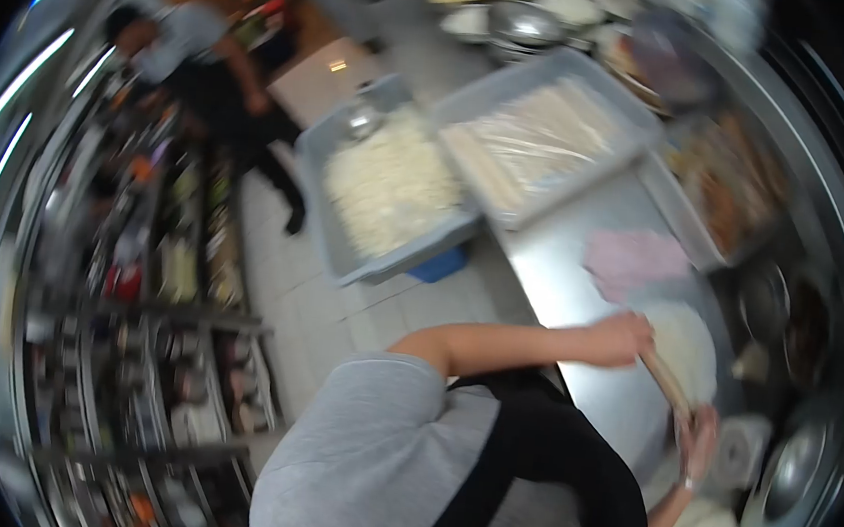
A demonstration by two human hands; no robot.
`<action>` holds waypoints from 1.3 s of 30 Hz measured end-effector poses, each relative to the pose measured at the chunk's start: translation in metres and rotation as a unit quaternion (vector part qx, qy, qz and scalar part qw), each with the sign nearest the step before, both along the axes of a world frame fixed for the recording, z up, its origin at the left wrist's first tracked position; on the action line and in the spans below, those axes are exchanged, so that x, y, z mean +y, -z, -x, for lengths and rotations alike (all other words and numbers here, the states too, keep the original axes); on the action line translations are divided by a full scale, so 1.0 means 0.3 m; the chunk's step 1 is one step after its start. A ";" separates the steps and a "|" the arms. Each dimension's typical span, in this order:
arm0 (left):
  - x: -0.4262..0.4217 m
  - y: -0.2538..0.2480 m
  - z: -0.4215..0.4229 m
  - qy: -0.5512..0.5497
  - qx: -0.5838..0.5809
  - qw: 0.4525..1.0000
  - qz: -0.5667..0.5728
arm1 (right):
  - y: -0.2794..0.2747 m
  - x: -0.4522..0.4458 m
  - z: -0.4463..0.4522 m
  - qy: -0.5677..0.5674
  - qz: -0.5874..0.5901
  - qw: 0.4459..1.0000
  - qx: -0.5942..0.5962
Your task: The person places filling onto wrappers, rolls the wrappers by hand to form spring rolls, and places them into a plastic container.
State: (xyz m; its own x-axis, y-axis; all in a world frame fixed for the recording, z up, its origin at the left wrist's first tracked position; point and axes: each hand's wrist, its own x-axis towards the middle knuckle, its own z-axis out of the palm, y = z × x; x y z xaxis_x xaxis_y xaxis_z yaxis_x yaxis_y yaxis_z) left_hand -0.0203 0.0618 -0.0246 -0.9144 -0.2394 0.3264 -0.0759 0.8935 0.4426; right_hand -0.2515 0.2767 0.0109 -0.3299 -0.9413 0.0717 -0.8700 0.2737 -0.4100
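Observation:
My left hand [621,339] is closed around the upper end of a wooden rolling pin [667,383]. At the pin's lower end, my right hand [695,443] grips it, with a band on the wrist. Beneath the pin lies a flat, pale round of dough [688,342] on the metal worktable [588,373]. A pink cloth [633,262] rests just beyond the dough, near my left hand. Motion blur softens the finger details.
A grey tub [320,225] holds shredded white food and a metal bowl [362,120]. Beside it, a tray [512,211] contains pale pieces under plastic film. Another container [678,211] and several bowls stand along the back. Another person [209,64] walks past loaded shelves [162,311].

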 end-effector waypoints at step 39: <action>0.429 0.418 -1.161 -0.601 -0.165 0.700 -0.347 | -0.110 -0.602 -0.143 -0.201 0.110 0.970 0.075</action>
State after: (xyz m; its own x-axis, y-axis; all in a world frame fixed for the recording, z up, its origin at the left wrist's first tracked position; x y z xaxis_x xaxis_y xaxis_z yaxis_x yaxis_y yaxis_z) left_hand 0.3280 0.1905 -0.1502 0.0869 -0.8976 -0.4321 -0.7896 -0.3265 0.5195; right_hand -0.2085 0.0962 0.0440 0.0903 -0.9480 0.3051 -0.9430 -0.1799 -0.2799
